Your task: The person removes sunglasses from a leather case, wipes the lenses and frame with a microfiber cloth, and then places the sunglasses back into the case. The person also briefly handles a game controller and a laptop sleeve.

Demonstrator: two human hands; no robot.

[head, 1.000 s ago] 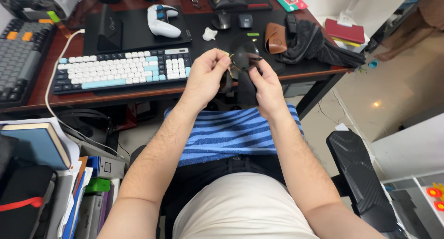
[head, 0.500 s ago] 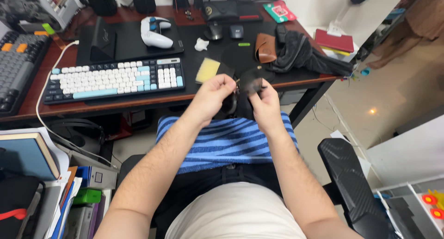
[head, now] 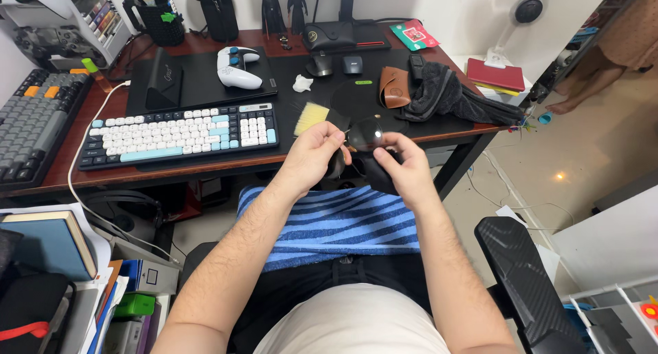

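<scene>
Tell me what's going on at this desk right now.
A seated person holds a pair of dark sunglasses in both hands just in front of the desk edge. The left hand pinches the frame at one side; the right hand grips the other side along with a dark cloth. A keyboard, a game controller and a brown case lie on the desk.

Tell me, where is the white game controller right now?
In the head view, the white game controller lies at the back left of the desk on a black mat, behind the white and blue keyboard and left of the two dark computer mice.
</scene>
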